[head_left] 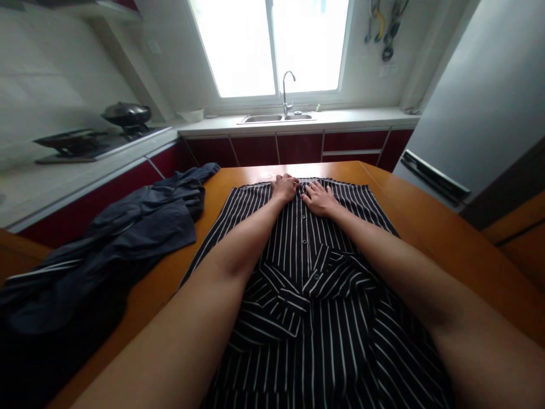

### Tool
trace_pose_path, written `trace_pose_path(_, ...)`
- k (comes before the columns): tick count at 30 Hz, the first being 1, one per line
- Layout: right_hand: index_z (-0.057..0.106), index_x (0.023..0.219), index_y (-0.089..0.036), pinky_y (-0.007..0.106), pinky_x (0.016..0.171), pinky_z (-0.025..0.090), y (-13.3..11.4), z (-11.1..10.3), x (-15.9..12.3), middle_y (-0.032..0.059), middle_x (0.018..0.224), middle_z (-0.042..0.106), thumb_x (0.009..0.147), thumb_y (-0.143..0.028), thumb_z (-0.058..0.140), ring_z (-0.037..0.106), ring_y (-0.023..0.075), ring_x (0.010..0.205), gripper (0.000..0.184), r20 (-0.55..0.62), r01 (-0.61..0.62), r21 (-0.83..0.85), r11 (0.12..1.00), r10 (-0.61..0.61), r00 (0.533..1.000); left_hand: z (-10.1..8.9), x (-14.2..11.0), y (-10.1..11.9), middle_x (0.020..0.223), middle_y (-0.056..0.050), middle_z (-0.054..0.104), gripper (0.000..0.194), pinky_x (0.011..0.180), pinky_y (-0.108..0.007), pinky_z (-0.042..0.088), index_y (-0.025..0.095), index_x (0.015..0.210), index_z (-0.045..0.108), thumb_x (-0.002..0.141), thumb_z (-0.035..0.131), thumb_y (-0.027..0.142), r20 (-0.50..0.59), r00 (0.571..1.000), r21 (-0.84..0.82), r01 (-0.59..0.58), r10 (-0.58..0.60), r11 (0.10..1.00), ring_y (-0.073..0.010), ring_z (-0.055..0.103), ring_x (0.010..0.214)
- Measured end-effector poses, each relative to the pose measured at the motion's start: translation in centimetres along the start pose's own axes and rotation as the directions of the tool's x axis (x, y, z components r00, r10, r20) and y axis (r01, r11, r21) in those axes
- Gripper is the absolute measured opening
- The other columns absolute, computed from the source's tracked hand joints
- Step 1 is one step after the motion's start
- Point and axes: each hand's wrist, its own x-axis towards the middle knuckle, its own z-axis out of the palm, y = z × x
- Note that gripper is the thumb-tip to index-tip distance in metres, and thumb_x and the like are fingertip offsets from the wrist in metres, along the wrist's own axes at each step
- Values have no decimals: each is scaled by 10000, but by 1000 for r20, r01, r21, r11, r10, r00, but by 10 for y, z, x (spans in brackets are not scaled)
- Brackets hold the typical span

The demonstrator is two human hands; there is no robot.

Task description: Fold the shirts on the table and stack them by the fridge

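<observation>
A black shirt (pixel 289 233) with white stripes lies spread across the wooden table, its buttoned placket running up the middle. Both sleeves are folded inward over the near part, and the cuffs (pixel 293 304) lie close to the placket. At the shirt's far edge, my left hand (pixel 284 187) has its fingers bent and closed on the fabric just left of the placket. My right hand (pixel 320 199) rests palm down on the cloth to the right of the placket, fingers spread.
Dark grey-blue clothes (pixel 140 227) are heaped along the left side of the orange-brown table (pixel 426 244). Beyond the table are a counter with a sink (pixel 264 119) and faucet (pixel 286 94). A stove with a wok (pixel 126 115) is at left, a fridge (pixel 472 113) at right.
</observation>
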Motion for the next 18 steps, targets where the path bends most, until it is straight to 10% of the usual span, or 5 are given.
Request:
trace_pose_path(10,325,1581,-227,608,1207,81,-2,-3,-3,104,1676,194,1012,-623,157,117,277,1548,713,32,-12,-10,1000,13,999,8,16,9,1372,-149,504,248,1041,-634,305,277,1159,680,954,594,385,40,987,2,155,-155,988,-390,382,1305)
trace_pose_path(18,312,1585,-199,618,1205,76,-1,-1,0,108,1677,181,1013,-613,172,123,287,1546,720,37,-9,-10,1000,9,999,3,-1,15,1290,-148,545,198,1031,-544,326,231,989,670,978,586,410,-185,982,-12,47,-48,999,-342,434,1253)
